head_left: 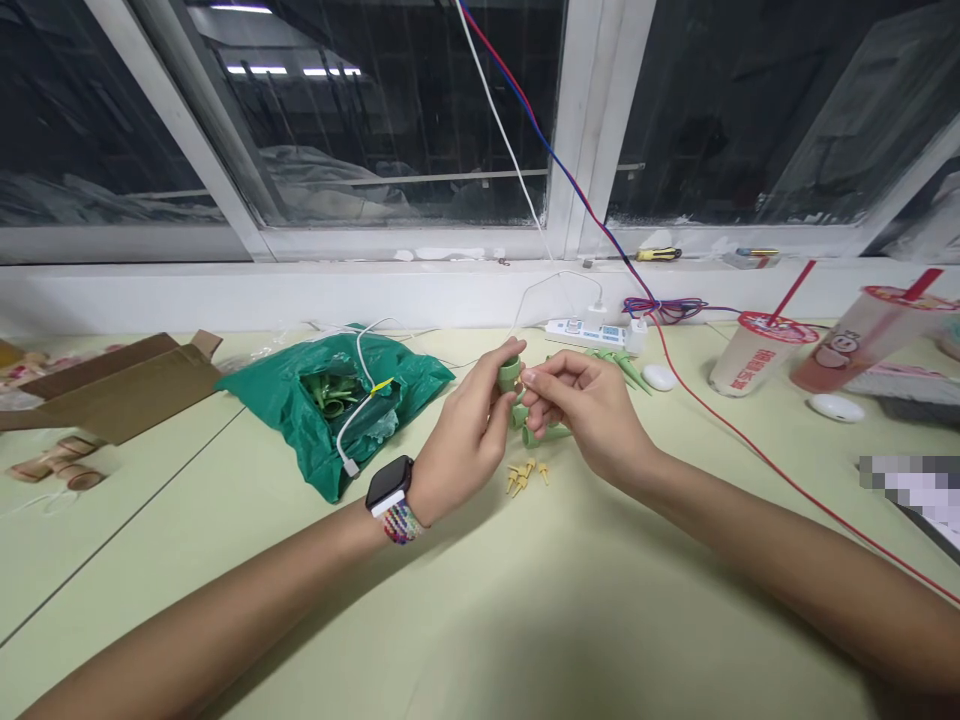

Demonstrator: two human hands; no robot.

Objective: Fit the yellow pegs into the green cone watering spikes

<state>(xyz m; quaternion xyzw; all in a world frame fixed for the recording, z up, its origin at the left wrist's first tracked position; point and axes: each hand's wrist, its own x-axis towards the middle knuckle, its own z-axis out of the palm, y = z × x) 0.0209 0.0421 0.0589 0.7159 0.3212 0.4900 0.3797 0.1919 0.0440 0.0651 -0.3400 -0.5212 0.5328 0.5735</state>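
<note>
A pale green worktop (480, 620) filled the lower frame. At centre left lay an open green plastic bag (285, 400) with a white cable (360, 400) draped across it. A brown cardboard box (120, 385) sat at the far left, with wooden pieces (64, 462) just below it. A white power strip (589, 335) lay by the sill at upper centre, and red and blue wires (570, 185) ran up the window frame. Two drink cups (757, 355) with red straws stood at the right, and a yellow screwdriver (658, 254) rested on the sill.

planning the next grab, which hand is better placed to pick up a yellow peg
Probably right: the right hand, holding a green spike, sits just above the yellow pegs, while the left hand pinches the green cap higher up. It is close.
</note>
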